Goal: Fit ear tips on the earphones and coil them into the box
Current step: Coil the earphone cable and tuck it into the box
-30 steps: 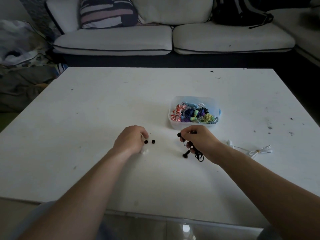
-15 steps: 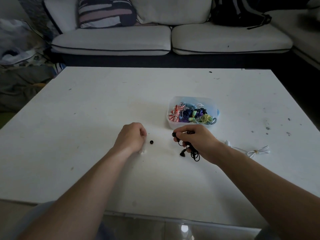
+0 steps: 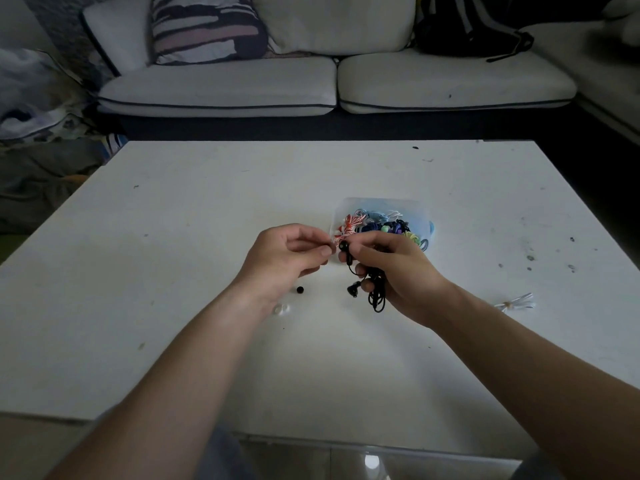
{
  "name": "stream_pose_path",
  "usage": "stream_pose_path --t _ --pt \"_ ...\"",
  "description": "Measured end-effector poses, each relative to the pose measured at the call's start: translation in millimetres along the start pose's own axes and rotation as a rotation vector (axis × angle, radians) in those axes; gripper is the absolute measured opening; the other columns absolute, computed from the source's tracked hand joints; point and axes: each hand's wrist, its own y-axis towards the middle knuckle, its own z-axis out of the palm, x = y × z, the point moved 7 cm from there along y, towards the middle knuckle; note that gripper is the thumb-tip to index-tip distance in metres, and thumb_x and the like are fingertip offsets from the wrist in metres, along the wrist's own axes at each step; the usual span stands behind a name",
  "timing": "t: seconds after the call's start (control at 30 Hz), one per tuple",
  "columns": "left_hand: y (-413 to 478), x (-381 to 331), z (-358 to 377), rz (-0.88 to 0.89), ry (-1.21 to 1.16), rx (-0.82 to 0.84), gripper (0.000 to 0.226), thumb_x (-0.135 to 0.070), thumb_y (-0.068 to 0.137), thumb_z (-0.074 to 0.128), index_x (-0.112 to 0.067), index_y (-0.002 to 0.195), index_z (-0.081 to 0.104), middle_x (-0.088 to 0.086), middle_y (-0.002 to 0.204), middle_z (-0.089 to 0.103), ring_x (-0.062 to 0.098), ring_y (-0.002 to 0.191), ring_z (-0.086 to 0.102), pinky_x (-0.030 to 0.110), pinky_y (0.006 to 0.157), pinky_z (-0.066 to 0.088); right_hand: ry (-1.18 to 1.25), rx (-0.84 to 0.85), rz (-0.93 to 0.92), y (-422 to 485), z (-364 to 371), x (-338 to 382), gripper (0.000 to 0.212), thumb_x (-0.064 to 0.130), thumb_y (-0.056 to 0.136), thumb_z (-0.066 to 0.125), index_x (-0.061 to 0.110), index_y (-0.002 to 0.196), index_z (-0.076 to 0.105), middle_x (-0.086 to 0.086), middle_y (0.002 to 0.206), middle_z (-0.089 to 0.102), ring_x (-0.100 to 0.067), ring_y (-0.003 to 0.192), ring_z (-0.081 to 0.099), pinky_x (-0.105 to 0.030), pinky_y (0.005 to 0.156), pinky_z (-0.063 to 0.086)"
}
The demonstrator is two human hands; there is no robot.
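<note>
The right hand (image 3: 398, 271) grips black earphones (image 3: 372, 289), one earbud (image 3: 344, 251) raised toward the left hand (image 3: 287, 258), whose pinched fingertips hide any ear tip. A black ear tip (image 3: 300, 289) lies on the bench (image 3: 173, 271); the box (image 3: 420, 211) sits just behind the hands.

Hands (image 3: 398, 271) – black earphones (image 3: 375, 289) – table (image 3: 173, 271)

- Two bare hands over the table: left hand (image 3: 287, 261), right hand (image 3: 398, 271).
- One white table (image 3: 173, 271).
- One clear plastic box (image 3: 420, 211) of coloured coiled earphones; their number cannot be told.
- One black pair of earphones (image 3: 375, 292), with two earbuds showing.
- One loose black ear tip (image 3: 300, 289).
- Two white ear tips (image 3: 281, 309).
- One white coiled cable (image 3: 516, 303).
</note>
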Motion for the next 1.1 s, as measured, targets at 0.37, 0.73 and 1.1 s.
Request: stream_pose_path --t 0.37,0.73,1.1 --pt "-2 -7 20 -0.126 -0.446 0.048 0.022 0.014 0.083 0.062 -0.004 0.092 0.071 0.010 0.090 0.075 0.019 0.086 0.074 0.019 0.077 0.058 0.036 -0.094 -0.075 -2 -12 13 0.006 0.006 0.090 0.068 0.010 0.087 0.070 -0.013 0.086 0.061 -0.012 0.062 0.052 -0.025 0.050 0.041" --pt "-3 -8 24 -0.158 -0.493 0.079 0.020 0.011 0.089 0.059 -0.003 0.098 0.070 0.013 0.094 0.075 0.020 0.090 0.075 0.019 0.077 0.059 -0.070 -0.162 -0.169 -8 -16 22 0.001 0.009 0.088 0.072 0.008 0.088 0.073 -0.005 0.074 0.066 -0.012 0.057 0.051 -0.027 0.052 0.042" --pt "-3 -7 25 -0.133 -0.435 0.057 0.018 0.011 0.085 0.062 -0.003 0.094 0.070 0.013 0.088 0.076 0.019 0.083 0.075 0.019 0.074 0.058 -0.096 -0.207 -0.170 -8 -18 23 0.007 0.010 0.088 0.073 0.005 0.093 0.073 -0.001 0.069 0.066 -0.013 0.056 0.051 -0.027 0.052 0.043"
